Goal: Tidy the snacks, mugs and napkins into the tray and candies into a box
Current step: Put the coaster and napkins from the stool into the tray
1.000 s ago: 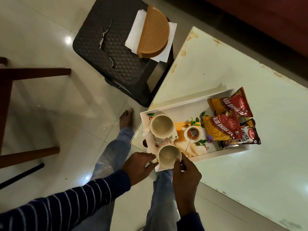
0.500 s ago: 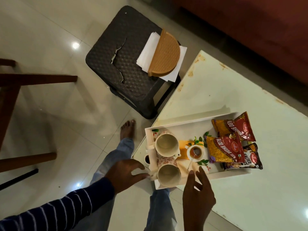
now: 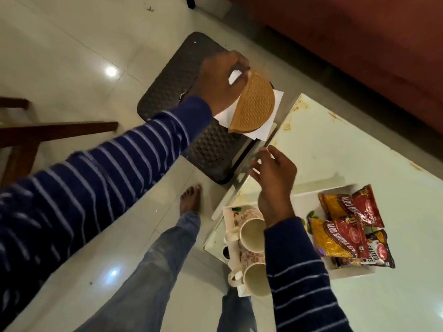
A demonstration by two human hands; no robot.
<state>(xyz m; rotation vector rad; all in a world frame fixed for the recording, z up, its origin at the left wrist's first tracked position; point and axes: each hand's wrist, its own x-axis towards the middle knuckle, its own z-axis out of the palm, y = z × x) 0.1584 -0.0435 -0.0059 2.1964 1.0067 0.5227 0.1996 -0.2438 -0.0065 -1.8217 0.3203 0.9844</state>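
Observation:
My left hand [image 3: 218, 80] is stretched out over the black stool [image 3: 211, 144] and grips the top corner of a tan half-round napkin holder [image 3: 256, 104]. White napkins [image 3: 266, 130] stick out from under the holder. My right hand [image 3: 275, 173] hovers with fingers spread and nothing in it, above the table's near corner and just beyond the white tray [image 3: 354, 275]. Two cream mugs [image 3: 251, 234] [image 3: 255, 279] stand at the tray's left end. Red and yellow snack packets [image 3: 340, 238] lie at its right end. My right sleeve hides the tray's middle.
The tray sits at the corner of a pale, stained table [image 3: 335, 144]. The cracked stool stands on the tiled floor just left of the table. My bare foot [image 3: 190, 198] is below the stool. Dark wooden chair legs [image 3: 60, 130] are at far left, a red-brown sofa [image 3: 359, 32] at the back.
Both hands left the front mug in the tray. My left hand reached up to the stool and closed on the napkin holder; my right hand rose above the table corner.

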